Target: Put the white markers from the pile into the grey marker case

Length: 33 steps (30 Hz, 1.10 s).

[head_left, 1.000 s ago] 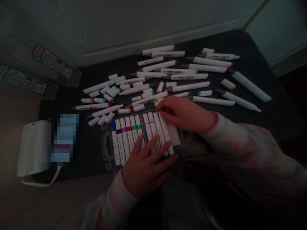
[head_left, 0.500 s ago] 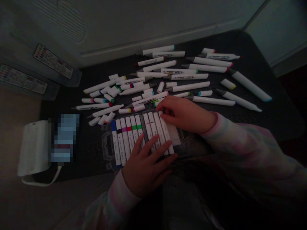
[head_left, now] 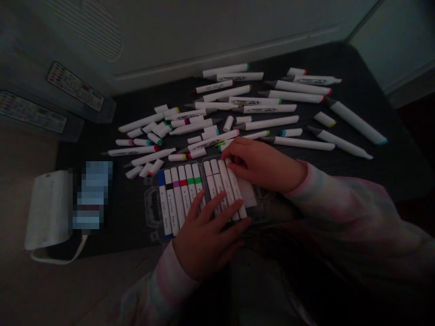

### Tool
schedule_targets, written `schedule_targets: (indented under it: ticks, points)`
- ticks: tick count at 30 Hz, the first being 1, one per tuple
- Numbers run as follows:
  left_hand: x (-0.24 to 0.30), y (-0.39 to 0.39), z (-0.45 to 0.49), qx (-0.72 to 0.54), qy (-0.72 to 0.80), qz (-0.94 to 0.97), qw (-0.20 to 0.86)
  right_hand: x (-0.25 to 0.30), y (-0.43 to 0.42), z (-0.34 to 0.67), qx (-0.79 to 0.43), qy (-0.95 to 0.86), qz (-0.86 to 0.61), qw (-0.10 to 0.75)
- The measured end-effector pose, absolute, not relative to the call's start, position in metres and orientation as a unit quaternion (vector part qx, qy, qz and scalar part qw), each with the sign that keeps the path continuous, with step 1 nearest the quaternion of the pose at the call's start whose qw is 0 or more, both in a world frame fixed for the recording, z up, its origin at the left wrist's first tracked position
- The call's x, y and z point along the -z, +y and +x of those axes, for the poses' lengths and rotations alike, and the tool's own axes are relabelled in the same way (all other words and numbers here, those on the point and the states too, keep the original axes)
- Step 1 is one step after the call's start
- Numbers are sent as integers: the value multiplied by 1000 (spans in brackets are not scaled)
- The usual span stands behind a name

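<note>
A clear plastic case (head_left: 153,208) lies unfolded near the table's front edge, with white markers standing side by side in both halves. Its left half holds markers with blue, black, purple, red and green bands. My left hand (head_left: 205,237) lies over the case with fingers spread, the fingertips resting on markers in the right half. With bent fingers, my right hand (head_left: 261,160) pinches the top end of the rightmost white marker (head_left: 237,188) there. Beside that marker a pale bare part of the case shows.
Many loose uncapped markers (head_left: 272,121) and caps (head_left: 324,119) are strewn over the dark table (head_left: 360,90) beyond the case. A blurred-out phone (head_left: 91,194) with a cable and a white box-like object (head_left: 49,210) lie at left. Two clear cases (head_left: 76,86) stand by the wall.
Both hands and the markers stay almost in the same place. Only a very slight shift of the view shows.
</note>
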<state>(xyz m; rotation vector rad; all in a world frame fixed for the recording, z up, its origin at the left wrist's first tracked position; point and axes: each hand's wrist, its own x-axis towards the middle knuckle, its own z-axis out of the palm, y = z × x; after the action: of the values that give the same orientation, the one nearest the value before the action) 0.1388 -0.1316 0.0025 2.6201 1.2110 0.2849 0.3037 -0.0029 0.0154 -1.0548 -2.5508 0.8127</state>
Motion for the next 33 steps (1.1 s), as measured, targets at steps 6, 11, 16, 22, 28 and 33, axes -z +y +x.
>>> schedule_targets:
  ticks: [6, 11, 16, 22, 28, 33]
  points:
    - [-5, -131, 140, -87, 460, 877, 105, -16, -6, 301, -266, -886, -359, 119]
    - [-2, -132, 144, -80, 487, 866, 87, -16, -10, 298, -215, -904, -360, 85]
    - [-1, -131, 143, -71, 484, 869, 78, -17, -13, 296, -203, -902, -376, 61]
    - [-1, -132, 144, -77, 490, 865, 74, -18, -14, 296, -212, -898, -381, 53]
    - [-1, -133, 145, -80, 488, 867, 69, -18, -14, 297, -268, -884, -368, 105]
    - [2, -132, 144, -78, 484, 870, 60, -21, -5, 304, -267, -855, -386, 221]
